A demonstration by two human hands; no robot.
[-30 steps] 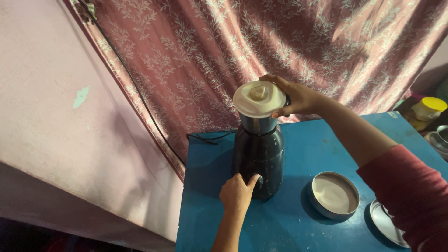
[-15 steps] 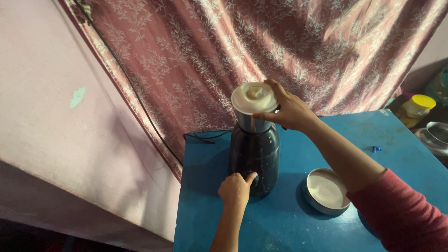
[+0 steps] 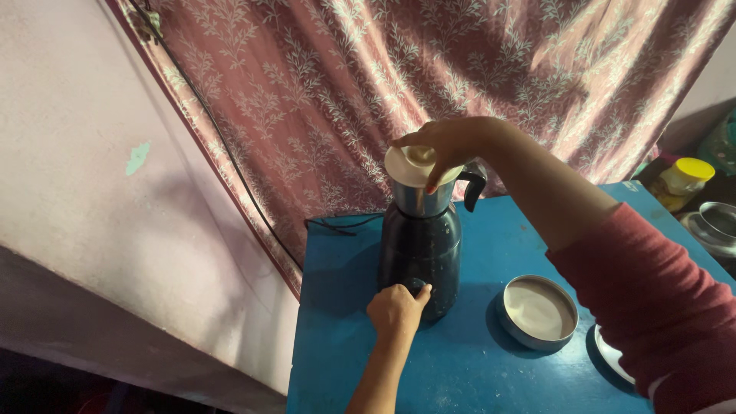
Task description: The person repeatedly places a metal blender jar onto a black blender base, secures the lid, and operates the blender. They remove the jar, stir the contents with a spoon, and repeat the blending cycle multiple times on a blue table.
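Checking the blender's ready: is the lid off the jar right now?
No, the white lid sits on the steel jar, with the right hand pressing on it.

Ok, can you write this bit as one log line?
left hand: on dial of black mixer base | right hand: pressing white round lid on steel jar | surface: blue table

One blender [image 3: 420, 245] stands on the one blue counter [image 3: 475, 368]: one dark base, one steel jar [image 3: 423, 198] and one pale lid [image 3: 414, 165]. Two hands show: one left hand [image 3: 395, 310] near the base, one right hand [image 3: 445, 142] on the lid. One round steel bowl [image 3: 537, 310] sits to the right, with one steel plate [image 3: 611, 355] at the near right edge. One yellow-capped jar [image 3: 685, 181] and one steel vessel [image 3: 713, 222] are far right. One black cord [image 3: 341, 225] and one patterned curtain [image 3: 429, 69] lie behind.
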